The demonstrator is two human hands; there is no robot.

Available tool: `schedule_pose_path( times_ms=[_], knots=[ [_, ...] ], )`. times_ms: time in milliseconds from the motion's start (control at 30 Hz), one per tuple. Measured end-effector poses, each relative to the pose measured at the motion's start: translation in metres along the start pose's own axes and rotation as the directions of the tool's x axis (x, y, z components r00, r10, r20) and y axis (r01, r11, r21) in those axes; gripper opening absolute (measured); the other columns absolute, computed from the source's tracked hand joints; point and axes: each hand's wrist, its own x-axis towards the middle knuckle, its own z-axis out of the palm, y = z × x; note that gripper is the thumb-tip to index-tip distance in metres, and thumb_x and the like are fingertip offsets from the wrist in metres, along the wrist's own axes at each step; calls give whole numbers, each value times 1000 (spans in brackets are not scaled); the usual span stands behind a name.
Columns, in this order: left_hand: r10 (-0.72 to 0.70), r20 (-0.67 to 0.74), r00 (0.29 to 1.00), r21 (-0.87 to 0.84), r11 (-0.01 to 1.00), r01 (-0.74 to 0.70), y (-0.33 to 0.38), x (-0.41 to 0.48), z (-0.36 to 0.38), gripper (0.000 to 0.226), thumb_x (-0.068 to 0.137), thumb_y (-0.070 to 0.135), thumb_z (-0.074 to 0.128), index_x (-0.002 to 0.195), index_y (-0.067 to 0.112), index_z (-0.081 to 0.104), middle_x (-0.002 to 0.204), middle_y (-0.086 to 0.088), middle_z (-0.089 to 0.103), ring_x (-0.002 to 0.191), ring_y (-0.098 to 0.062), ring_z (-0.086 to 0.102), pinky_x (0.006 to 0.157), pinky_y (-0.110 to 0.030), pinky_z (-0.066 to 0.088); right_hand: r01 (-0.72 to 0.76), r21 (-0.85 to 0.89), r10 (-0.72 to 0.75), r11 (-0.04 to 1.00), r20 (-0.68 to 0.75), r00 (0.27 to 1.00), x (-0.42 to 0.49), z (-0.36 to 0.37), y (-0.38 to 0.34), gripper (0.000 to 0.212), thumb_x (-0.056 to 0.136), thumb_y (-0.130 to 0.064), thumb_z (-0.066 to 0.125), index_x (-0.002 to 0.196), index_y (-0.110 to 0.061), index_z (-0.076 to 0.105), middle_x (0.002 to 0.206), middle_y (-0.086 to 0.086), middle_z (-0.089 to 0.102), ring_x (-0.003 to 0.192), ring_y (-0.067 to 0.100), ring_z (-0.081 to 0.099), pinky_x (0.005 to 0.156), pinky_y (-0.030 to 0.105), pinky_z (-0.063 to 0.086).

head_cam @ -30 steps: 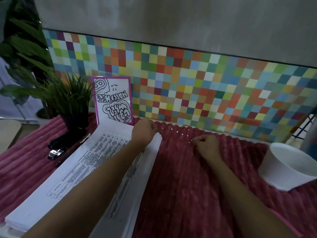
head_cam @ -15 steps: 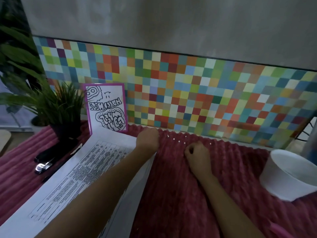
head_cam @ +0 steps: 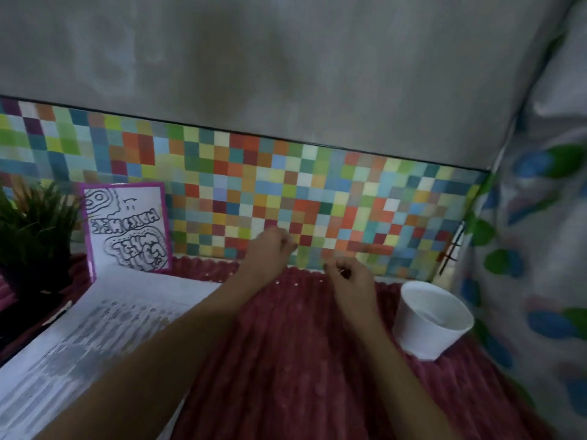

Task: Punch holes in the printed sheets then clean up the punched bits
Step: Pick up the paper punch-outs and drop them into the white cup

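The printed sheets (head_cam: 95, 328), at seven o'clock, run off the left and bottom edges, and their print is smeared beyond reading. The left hand (head_cam: 270, 249) is motion-blurred, its fingers indistinct. Whether the right hand (head_cam: 346, 277) holds any punched bits (head_cam: 295, 284) cannot be told. The plant (head_cam: 31, 223), at nine o'clock, is cut by the edge.

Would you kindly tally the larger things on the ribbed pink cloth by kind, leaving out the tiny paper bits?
White cup: 1
Potted plant: 1
Purple-framed drawing: 1
Stack of printed sheets: 1
Total: 4
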Motion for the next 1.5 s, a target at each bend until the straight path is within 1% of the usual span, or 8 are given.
schedule_pose_path(
  times_ms=[167,333,567,733,967,1167,1367,1500],
  knots=[
    [267,149,952,-203,951,-235,104,0,69,21,94,12,54,78,3,64,85,-5,63,79,-19,57,70,-30,42,89,-315,-142,945,-149,979,13,-134,-33,39,86,-7,64,51,-10,48,45,-1,42,44,9,39,50,29,32],
    [349,282,894,-194,933,-303,140,-10,112,33,87,13,57,55,10,48,64,-14,54,62,-24,52,60,-42,45,-66,-551,5,832,-111,994,16,-192,-10,33,83,-2,62,53,6,49,50,17,43,48,16,37,44,24,27],
    [323,380,867,-131,947,-295,136,-24,128,27,98,12,46,92,6,71,105,-11,67,98,-28,60,85,-44,49,-112,-579,156,808,26,987,7,-195,11,50,79,5,62,40,-24,51,38,-13,45,42,2,41,48,15,34],
    [299,256,919,-76,954,-289,143,-31,136,20,85,14,55,72,13,71,87,2,70,87,-24,59,79,-41,46,-154,-609,212,778,23,977,9,-189,28,17,84,-1,63,89,-6,79,90,10,75,80,21,67,65,22,41],
    [193,160,968,-95,979,-179,153,-33,146,22,75,32,78,70,14,67,89,-3,63,92,-24,56,85,-40,44,-268,-499,225,824,-146,963,3,-185,28,10,72,-6,82,74,0,74,59,-2,62,55,6,55,47,16,33],
    [249,229,941,-103,968,-231,137,-35,154,22,88,26,59,87,12,76,110,-7,57,108,-29,46,94,-47,42,-214,-611,164,762,-137,977,1,-179,30,27,79,11,58,93,-3,77,100,16,72,81,25,65,75,28,51],
    [200,49,979,-171,967,-189,95,-25,125,14,90,18,60,93,15,73,113,-4,59,110,-21,50,97,-37,43,230,-614,-414,755,-174,893,-2,-134,-1,22,77,12,65,95,1,74,90,15,55,80,28,58,76,28,44],
    [-63,-39,997,-64,996,60,35,-22,87,14,89,11,57,97,12,68,108,-6,61,99,-20,58,90,-34,49,250,-394,-287,885,-36,957,9,-68,3,19,79,9,65,91,-3,75,88,6,61,78,18,56,74,22,39]
  ],
)
